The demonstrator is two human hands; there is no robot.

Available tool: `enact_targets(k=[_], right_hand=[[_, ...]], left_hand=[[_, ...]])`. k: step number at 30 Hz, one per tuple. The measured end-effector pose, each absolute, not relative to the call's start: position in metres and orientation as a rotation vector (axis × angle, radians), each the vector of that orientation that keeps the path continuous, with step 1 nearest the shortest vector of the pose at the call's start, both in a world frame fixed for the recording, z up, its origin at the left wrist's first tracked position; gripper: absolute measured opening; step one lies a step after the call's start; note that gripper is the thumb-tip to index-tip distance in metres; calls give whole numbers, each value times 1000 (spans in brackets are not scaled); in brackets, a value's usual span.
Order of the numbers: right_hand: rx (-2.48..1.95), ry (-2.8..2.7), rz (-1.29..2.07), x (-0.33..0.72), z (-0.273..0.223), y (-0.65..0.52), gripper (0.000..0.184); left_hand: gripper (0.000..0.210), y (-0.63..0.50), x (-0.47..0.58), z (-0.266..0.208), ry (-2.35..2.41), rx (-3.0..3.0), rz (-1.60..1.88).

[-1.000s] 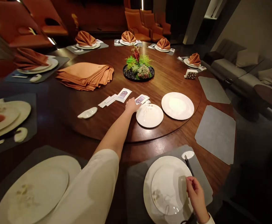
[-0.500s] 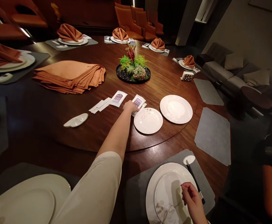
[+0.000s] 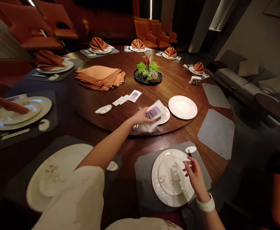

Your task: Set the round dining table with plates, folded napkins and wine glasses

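My left hand (image 3: 143,115) reaches over the turntable, its fingers pinching a white printed packet (image 3: 154,111) that is slightly blurred by motion. It looks as if more than one packet may be in the grip. Behind the packet, a small white plate (image 3: 166,117) is partly hidden. Fork tines (image 3: 135,127) show beside the hand. My right hand (image 3: 193,171), wearing a white wristband, hovers with fingers apart and nothing visible in them. Below it are stacked white plates (image 3: 157,188) on a grey placemat (image 3: 143,172), with dark chopsticks (image 3: 189,153) on a white rest (image 3: 190,149).
A larger white plate (image 3: 183,107), another printed packet (image 3: 134,95), a white spoon rest (image 3: 103,109) and folded orange napkins (image 3: 99,76) lie on the turntable. A plant centrepiece (image 3: 148,72) stands farther back. Several place settings ring the table; bare placemats (image 3: 216,132) lie right.
My left hand has lifted the printed packet off the turntable and brought it nearer, over the small plate. My right hand has opened its fingers. The view has shifted.
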State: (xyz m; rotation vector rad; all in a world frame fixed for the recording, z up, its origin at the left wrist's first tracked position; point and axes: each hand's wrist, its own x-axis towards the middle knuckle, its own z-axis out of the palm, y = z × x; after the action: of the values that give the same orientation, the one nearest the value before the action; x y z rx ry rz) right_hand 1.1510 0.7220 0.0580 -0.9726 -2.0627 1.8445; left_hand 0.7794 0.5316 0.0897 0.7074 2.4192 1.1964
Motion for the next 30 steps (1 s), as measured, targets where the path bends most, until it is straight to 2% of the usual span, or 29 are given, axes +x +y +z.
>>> enact_targets(k=[3,8,10,13,17,20,26,30], right_hand=[[-786,-2121,2108,1134,69,714,65],[-317,-2245,2610,1141,68,661,37],[-317,-2248,2671,1157,60,637,31],[-568,-2145,2671,1187,36,605,32],[-1159,-1679,2529,1231,-9,563,39],[-1474,-1310,2275,1255,-39,528,35],[-1631,-1097,1919,1264,-69,484,31],[-1722,-1136,1702,1261,-78,478,35]], left_hand=[[56,497,888,83,1983,871,1220],[55,436,1025,64,1648,689,1269],[59,406,1050,57,1644,500,1380],[62,354,1064,44,1747,213,1601],[57,282,1066,25,1905,-37,1737],[57,236,1074,12,1847,-133,1696],[51,170,1096,-2,1737,-297,1648],[61,139,1093,-2,1674,-350,1748]])
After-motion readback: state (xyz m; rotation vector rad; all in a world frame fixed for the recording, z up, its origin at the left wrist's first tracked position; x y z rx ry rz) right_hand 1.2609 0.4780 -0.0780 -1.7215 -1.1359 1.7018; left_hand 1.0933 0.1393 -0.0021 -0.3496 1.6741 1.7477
